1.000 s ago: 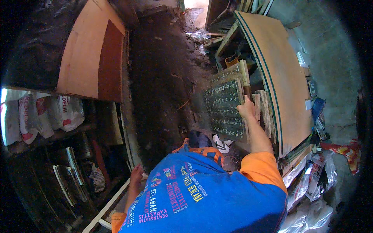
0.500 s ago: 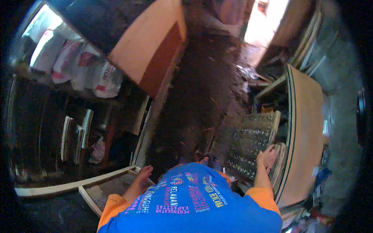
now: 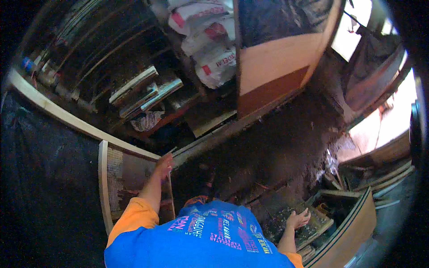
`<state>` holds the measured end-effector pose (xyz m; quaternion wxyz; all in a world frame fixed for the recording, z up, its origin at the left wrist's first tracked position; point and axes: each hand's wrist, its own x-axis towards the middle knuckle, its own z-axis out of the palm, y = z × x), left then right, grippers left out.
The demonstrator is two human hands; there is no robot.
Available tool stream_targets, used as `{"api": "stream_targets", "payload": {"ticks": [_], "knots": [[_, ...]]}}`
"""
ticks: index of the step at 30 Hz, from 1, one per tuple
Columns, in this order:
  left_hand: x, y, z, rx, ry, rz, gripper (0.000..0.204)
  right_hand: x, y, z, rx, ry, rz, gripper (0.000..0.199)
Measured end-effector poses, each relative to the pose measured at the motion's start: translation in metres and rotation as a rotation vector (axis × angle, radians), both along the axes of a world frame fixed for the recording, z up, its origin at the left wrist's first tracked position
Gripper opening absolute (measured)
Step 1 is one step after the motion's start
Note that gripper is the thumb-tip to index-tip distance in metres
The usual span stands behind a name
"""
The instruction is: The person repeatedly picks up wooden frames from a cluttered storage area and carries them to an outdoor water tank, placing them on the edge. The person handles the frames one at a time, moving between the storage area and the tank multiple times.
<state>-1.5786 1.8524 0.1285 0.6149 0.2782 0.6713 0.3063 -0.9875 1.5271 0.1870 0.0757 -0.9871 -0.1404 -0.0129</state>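
The left hand grips the upper right corner of the pale wooden mesh-panelled frame, which stands upright at lower left, long axis vertical. The right hand, fingers spread open, rests on the dark studded rectangular tray at lower right, well apart from the frame.

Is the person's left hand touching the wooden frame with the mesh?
Yes, the left hand rests on the top edge of the mesh-covered wooden frame.

Workshop or storage shed, cluttered and dim. The floor was bare dark earth strewn with debris. Stuffed white sacks were piled on rough shelving holding stacked boards. Plywood sheets leaned upright; a mesh-covered wooden frame stood at one side. Daylight entered through an open doorway.
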Motion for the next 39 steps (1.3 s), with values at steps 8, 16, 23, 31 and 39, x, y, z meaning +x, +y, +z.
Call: {"api": "stream_targets", "payload": {"ticks": [8, 16, 23, 31, 39], "knots": [[-0.070, 0.105, 0.162, 0.443, -0.319, 0.557, 0.094, 0.015, 0.103, 0.004, 0.060, 0.132, 0.249, 0.067], [-0.166, 0.193, 0.240, 0.520, -0.359, 0.871, 0.105, 0.012, 0.221, -0.030, 0.132, 0.209, 0.761, 0.064], [-0.206, 0.250, 0.208, 0.437, -0.389, 0.621, 0.077, -0.094, 0.371, 0.011, 0.448, 0.765, 1.043, 0.044], [-0.147, 0.220, 0.205, 0.450, -0.229, 0.613, 0.090, -0.328, 0.514, 0.120, 0.332, 1.542, 1.033, 0.056], [-0.113, 0.217, 0.215, 0.580, -0.264, 0.742, 0.079, -0.476, 0.591, 0.168, 0.638, 2.177, 0.561, 0.080]]}}
